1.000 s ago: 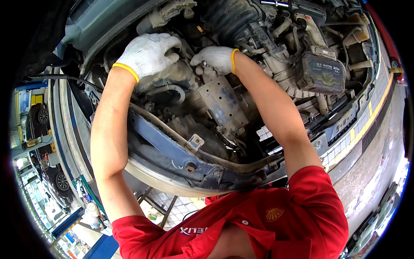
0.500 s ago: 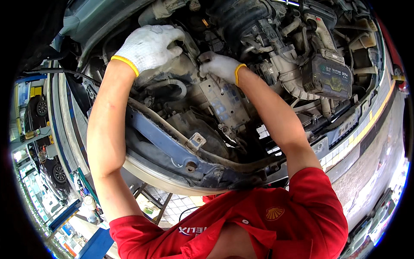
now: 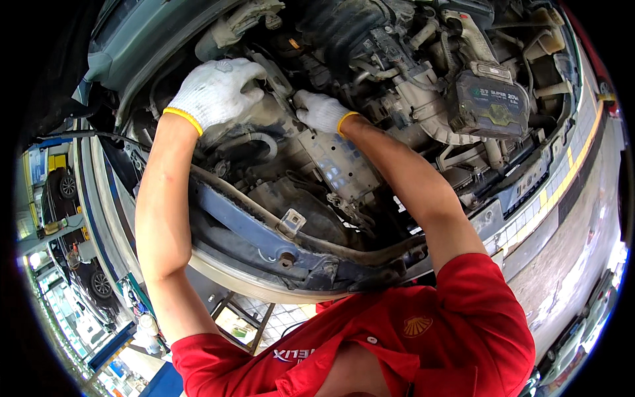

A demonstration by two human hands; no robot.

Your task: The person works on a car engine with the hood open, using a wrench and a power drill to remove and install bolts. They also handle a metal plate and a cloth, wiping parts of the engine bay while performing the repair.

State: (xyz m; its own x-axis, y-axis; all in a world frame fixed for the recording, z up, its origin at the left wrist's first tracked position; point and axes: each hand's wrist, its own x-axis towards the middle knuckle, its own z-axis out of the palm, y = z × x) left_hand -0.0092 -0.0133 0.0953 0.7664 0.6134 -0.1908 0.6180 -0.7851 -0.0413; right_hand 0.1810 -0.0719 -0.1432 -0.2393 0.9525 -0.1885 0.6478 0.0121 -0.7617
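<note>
At the end of a flat grey metal plate [image 3: 338,162], my white-gloved right grip [image 3: 322,112] had shifted slightly leftward, seemingly readjusting; its contents I couldn't tell. My white-gloved left grip [image 3: 219,91] stayed half open, nothing visible inside.

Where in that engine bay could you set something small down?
Perhaps the flat metal plate, bordered by the right hand above, wiring below and the right forearm beside. Crowded: around the left hand, the curved hose and the cordless tool.

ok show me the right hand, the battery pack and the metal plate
Right hand [image 3: 322,112]: head view, back of the glove
Battery pack [image 3: 491,106]: head view, its broad face
Metal plate [image 3: 338,162]: head view, middle of its face
</note>
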